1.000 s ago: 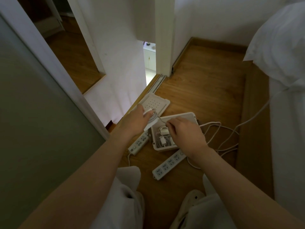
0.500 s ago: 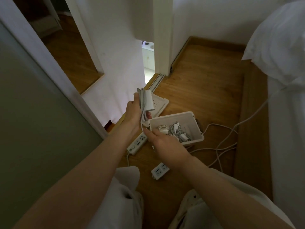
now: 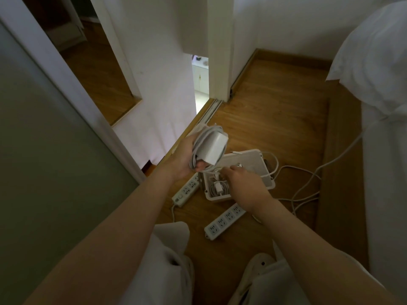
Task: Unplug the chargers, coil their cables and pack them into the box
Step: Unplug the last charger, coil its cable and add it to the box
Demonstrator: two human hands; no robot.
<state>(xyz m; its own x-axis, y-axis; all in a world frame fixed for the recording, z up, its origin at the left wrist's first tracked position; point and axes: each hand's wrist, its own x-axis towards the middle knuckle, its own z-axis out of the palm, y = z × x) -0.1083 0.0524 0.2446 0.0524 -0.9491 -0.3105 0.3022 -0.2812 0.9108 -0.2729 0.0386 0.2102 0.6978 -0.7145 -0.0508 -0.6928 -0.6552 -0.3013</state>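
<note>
Person is crouching on the wooden floor [image 3: 275,111]. Nearest the knees, a power strip [image 3: 224,221] is lying flat; no plugs are showing in its visible sockets.

Just past it, the right hand [image 3: 246,184] is reaching down over the box [image 3: 253,159], fingers bent toward the inside. Cannot tell whether they are pinching a cable end or only touching it.

The box is sitting open on the floor. A small charger [image 3: 218,187] with a looped cable is lying in its near end. A second power strip [image 3: 187,192] is lying just left of the box.

Above and beyond that, the left hand [image 3: 182,160] is holding up the charger [image 3: 212,146], a white brick with its cable wound round it. Fingers are wrapping the bundle from behind. One strand is trailing from the bundle toward the right hand.

Handling, as a judgement:
- The brick is looking rigid and fairly light.
- The cable is looking springy and likely to unwind.
- The best hold is across brick and coils together, pinning the free end while lowering it into the box.

Farther off, loose cables [image 3: 306,194] are running across the floor toward the bed [image 3: 385,150].
</note>
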